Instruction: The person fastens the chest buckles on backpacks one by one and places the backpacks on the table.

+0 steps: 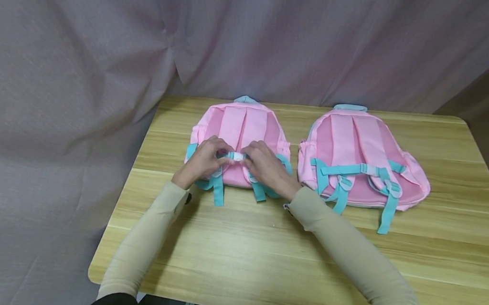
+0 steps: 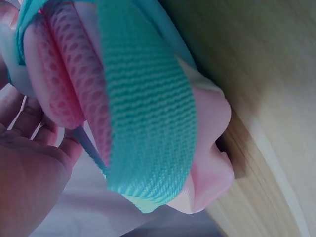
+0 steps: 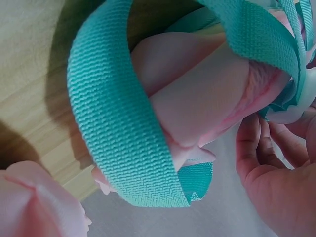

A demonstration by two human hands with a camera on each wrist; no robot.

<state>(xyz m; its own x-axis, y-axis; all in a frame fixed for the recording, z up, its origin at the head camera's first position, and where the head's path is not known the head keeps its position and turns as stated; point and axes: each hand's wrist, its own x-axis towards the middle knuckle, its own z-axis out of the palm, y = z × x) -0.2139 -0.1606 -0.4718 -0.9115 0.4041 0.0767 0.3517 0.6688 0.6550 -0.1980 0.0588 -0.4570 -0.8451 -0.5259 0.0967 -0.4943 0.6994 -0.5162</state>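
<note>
A pink backpack (image 1: 233,123) lies with its padded shoulder straps facing up. Across those straps runs a teal strap joined by a white-and-teal side-release buckle (image 1: 238,157). My left hand (image 1: 207,158) pinches the buckle's left end, where the teal strap enters it. From the other side, my right hand (image 1: 265,163) grips the buckle's right end, fingertips close to the left hand's. Loops of teal webbing (image 2: 148,108) fill much of the left wrist view. In the right wrist view, webbing (image 3: 113,108) likewise arches before the bag, and the buckle's pale end shows beside the fingers.
A second pink backpack (image 1: 410,184) lies to the right, its teal chest strap (image 1: 342,170) buckled across. Both bags rest on a wooden table (image 1: 237,247). Behind the table and along its left side hangs a grey curtain (image 1: 81,87). Loose teal strap ends (image 1: 218,196) trail toward the front.
</note>
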